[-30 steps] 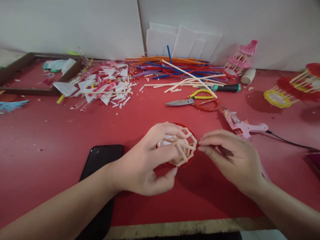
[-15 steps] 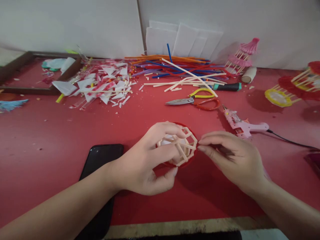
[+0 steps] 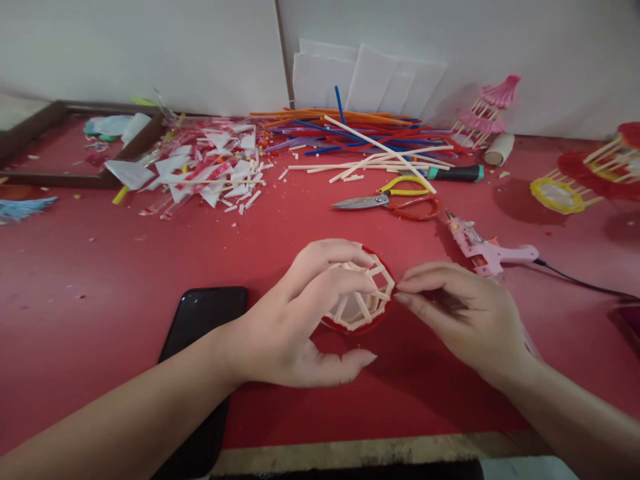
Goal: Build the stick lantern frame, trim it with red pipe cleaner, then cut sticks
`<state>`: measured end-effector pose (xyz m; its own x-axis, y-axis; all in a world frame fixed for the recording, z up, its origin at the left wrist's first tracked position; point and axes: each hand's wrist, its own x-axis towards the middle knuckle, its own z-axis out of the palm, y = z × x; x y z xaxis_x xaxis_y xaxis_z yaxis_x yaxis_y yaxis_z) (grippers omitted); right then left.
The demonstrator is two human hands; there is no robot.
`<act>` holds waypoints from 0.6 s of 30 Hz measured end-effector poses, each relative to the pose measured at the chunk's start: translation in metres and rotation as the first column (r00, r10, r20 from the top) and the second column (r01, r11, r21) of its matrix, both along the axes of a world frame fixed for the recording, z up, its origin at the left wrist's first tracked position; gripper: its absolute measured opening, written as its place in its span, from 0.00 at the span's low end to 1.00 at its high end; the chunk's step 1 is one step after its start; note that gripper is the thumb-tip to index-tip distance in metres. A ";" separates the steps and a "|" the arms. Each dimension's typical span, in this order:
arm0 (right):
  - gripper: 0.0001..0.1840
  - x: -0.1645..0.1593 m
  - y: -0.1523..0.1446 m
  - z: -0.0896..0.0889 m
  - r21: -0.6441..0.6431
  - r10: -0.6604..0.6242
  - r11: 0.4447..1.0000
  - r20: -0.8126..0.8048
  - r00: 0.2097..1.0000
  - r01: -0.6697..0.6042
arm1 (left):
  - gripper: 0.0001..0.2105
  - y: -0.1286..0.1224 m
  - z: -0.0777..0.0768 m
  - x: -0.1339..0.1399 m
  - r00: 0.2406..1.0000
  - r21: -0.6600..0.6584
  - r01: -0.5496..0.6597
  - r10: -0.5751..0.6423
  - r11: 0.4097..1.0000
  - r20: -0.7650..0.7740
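Observation:
A small round frame of pale wooden sticks (image 3: 364, 308) sits on the red table, with a red fuzzy pipe cleaner (image 3: 357, 329) running around its edge. My left hand (image 3: 300, 313) arches over the frame's left side, its fingers curved across the sticks and its thumb stretched out apart from them. Whether those fingertips press on the sticks is hard to see. At the frame's right edge, my right hand (image 3: 463, 313) pinches the red pipe cleaner between thumb and forefinger. The other right fingers are curled in.
A black phone (image 3: 200, 347) lies beside my left forearm. Behind the frame are scissors (image 3: 385, 200), loose wooden sticks (image 3: 375, 163), coloured pipe cleaners (image 3: 320, 130) and a scrap pile (image 3: 210, 163). A pink glue gun (image 3: 487, 250) with a cord and stick models (image 3: 557, 195) stand right.
My left fingers have slid right across the frame, and the left thumb has moved away from its edge. My right hand keeps its pinch in nearly the same place.

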<state>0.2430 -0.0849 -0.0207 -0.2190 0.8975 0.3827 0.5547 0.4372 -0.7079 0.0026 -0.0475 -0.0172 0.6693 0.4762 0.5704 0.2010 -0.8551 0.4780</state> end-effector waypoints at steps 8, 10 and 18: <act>0.04 -0.003 0.001 0.000 -0.015 -0.014 1.000 -0.006 1.000 0.014 | 0.18 -0.003 0.003 0.004 0.988 0.096 -0.128 0.135 0.987 -0.069; 0.04 -0.005 0.001 0.000 -0.012 -0.015 1.000 -0.010 1.000 0.015 | 0.15 -0.006 0.003 0.007 0.979 0.145 -0.174 0.186 0.974 -0.081; 0.04 -0.011 -0.003 0.001 -0.001 -0.008 1.000 -0.015 1.000 0.008 | 0.11 -0.014 0.003 0.016 0.943 0.194 -0.282 0.309 0.939 -0.126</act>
